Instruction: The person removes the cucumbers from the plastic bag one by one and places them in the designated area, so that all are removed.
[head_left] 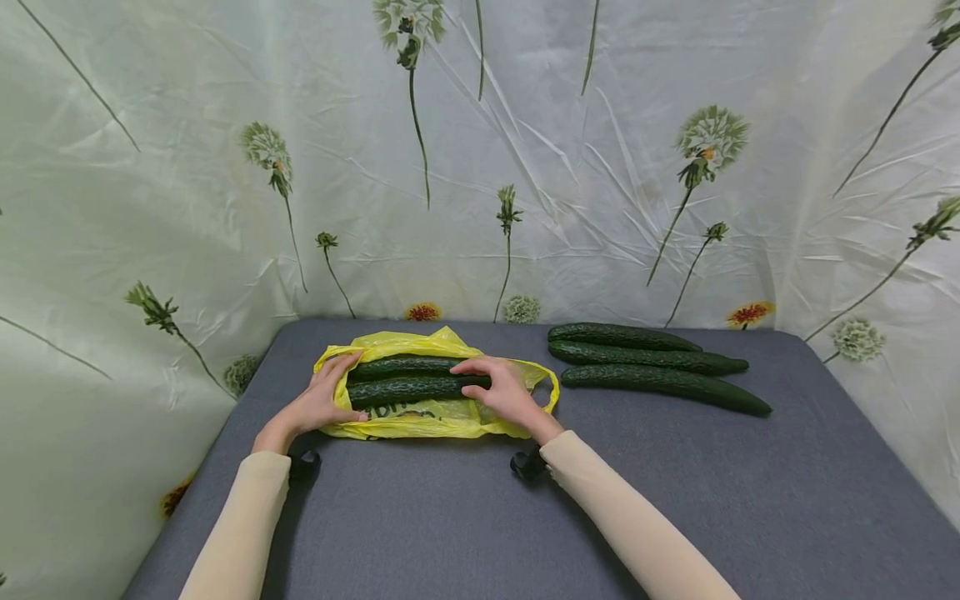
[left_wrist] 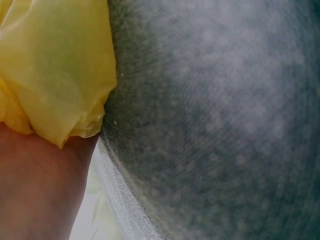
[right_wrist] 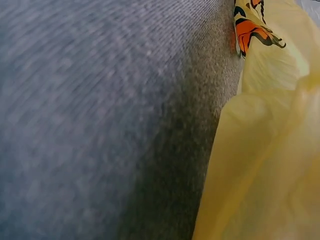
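A yellow plastic bag (head_left: pixel 435 429) lies on its side, its opening spread wide. Inside it, a rear cucumber (head_left: pixel 405 365) and a front cucumber (head_left: pixel 408 389) lie side by side, both dark green and bumpy. My left hand (head_left: pixel 318 404) grips the bag's left end, fingers at the back rim and thumb at the front. At the cucumbers' right ends, my right hand (head_left: pixel 513 396) holds the front cucumber between thumb and fingers, hiding its tip. In the left wrist view, yellow plastic (left_wrist: pixel 55 65) covers the left hand's fingers. The right wrist view shows the bag (right_wrist: pixel 260 165) but no fingers.
Three more cucumbers lie close together at the table's back right: a back one (head_left: pixel 622 335), a middle one (head_left: pixel 652 357) and a front one (head_left: pixel 667 383). The table (head_left: pixel 420 517) has a grey cloth cover. Behind it hangs a flower-printed curtain (head_left: pixel 600 192).
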